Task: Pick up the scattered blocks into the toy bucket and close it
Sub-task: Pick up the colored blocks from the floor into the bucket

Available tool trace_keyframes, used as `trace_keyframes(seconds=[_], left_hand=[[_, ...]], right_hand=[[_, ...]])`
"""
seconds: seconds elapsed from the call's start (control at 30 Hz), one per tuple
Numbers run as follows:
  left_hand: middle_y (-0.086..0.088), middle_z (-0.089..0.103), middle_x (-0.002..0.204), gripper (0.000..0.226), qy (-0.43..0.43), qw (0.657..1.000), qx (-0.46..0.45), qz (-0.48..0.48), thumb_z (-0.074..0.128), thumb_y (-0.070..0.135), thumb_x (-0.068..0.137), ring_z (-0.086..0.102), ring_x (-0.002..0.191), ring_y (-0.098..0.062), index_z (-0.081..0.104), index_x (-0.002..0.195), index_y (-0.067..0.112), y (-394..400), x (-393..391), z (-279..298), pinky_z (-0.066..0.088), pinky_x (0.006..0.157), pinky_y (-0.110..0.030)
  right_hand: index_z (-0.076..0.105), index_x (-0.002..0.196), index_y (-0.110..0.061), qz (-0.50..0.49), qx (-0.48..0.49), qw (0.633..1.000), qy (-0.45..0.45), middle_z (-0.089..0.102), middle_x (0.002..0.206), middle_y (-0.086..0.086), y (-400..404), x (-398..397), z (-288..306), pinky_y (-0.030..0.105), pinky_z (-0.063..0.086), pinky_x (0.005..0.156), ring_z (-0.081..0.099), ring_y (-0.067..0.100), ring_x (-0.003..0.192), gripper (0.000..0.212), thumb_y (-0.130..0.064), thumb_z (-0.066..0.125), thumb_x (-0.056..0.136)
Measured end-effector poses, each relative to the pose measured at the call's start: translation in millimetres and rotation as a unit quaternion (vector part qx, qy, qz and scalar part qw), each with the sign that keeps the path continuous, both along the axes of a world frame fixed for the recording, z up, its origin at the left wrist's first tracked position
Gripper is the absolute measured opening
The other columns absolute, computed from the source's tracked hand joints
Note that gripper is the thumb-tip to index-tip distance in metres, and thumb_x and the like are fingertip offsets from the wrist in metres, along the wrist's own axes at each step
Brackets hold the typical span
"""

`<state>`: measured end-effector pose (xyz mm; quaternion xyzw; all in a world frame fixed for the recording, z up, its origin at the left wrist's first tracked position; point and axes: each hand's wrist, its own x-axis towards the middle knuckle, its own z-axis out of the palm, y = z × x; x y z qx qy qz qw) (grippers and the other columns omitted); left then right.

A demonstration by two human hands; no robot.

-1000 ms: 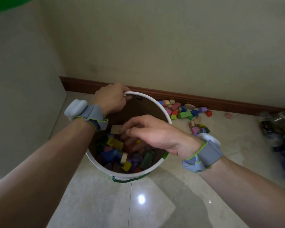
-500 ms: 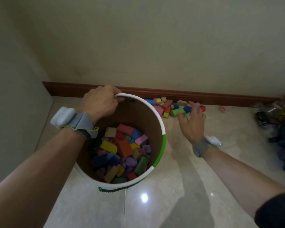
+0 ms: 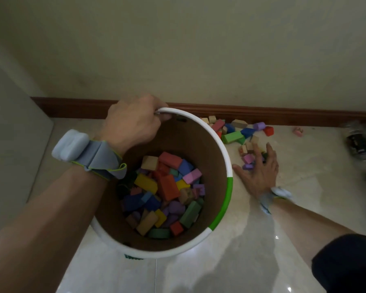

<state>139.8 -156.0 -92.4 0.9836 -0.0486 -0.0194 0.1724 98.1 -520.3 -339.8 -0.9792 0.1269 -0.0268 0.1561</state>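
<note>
— What's closest to you?

— The bucket (image 3: 224, 144), right under the camera, standing on the floor tiles (image 3: 230, 261) with its mouth uncovered. It's partly filled with loose blocks (image 3: 167, 187) in red, yellow, blue, green and purple. My left hand (image 3: 133, 123) grips the far rim, fingers curled over the white edge, steadying it.

— And what changed in the last second?

— A second ago my right hand (image 3: 260, 172) was down inside the bucket over the blocks. Now it's out and lying on the tiles just to the right of the bucket, fingers spread nearly straight over a few small purple and pink pieces (image 3: 248, 160). I'd judge one load went in and the next grab is starting; it's touching them but nothing is pinched yet.

— How much is left?

— Beyond that hand, a heap (image 3: 235, 132) sits against the skirting board (image 3: 283, 115): a long green one, blue, red, some plain wood. One pink piece (image 3: 298, 131) lies apart, further right. Several more trips, I'd say.

— Anything you can't see?

— No lid in view anywhere. The bucket wall hides the heap's left edge. The dark clutter (image 3: 359, 142) at the far right is cut off and too blurred to name.
</note>
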Motion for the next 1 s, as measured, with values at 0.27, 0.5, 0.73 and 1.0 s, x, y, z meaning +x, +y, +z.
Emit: trace_keyframes(seconds=[0.27, 0.5, 0.73, 1.0], left_hand=[[-0.003, 0.063, 0.115, 0.026, -0.011, 1.0, -0.004, -0.014, 0.051, 0.048, 0.088, 0.054, 0.107, -0.035, 0.061, 0.112, 0.043, -10.0, 5.8, 1.2, 0.041, 0.081, -0.039], [-0.003, 0.063, 0.115, 0.028, -0.004, 1.0, -0.006, -0.023, 0.049, 0.049, 0.089, 0.054, 0.105, -0.034, 0.06, 0.114, 0.043, -9.8, 8.9, -0.1, 0.04, 0.08, -0.039], [-0.003, 0.063, 0.114, 0.026, -0.011, 1.0, -0.004, -0.027, 0.049, 0.049, 0.089, 0.054, 0.105, -0.035, 0.06, 0.112, 0.044, -9.0, 7.6, -0.6, 0.039, 0.079, -0.039], [-0.003, 0.064, 0.111, 0.026, -0.015, 0.999, -0.002, -0.037, 0.049, 0.048, 0.089, 0.055, 0.104, -0.034, 0.061, 0.111, 0.043, -8.8, 7.9, -1.0, 0.034, 0.072, -0.036]], right_hand=[[0.019, 0.152, -0.051, 0.045, -0.058, 0.997, -0.032, 0.031, 0.157, 0.003, 5.5, 33.8, -0.2, 0.056, 0.031, 0.106, 0.035, 0.038, 0.134, 0.075, -0.085, 0.023, 0.086], [0.033, 0.147, -0.035, 0.051, -0.094, 0.993, -0.053, 0.041, 0.147, 0.006, 10.1, 34.2, -2.5, 0.046, 0.037, 0.094, 0.04, 0.034, 0.119, 0.066, -0.063, 0.053, 0.09], [0.045, 0.131, -0.033, 0.059, -0.178, 0.98, -0.064, 0.045, 0.122, 0.005, 12.1, 34.8, -4.8, 0.032, 0.036, 0.06, 0.037, 0.03, 0.094, 0.058, -0.062, 0.042, 0.082], [0.04, 0.124, -0.04, -0.001, -0.211, 0.977, 0.029, 0.033, 0.114, 0.004, 32.1, 47.3, -0.3, 0.034, 0.033, 0.056, 0.05, 0.037, 0.084, 0.052, -0.067, 0.044, 0.079]])
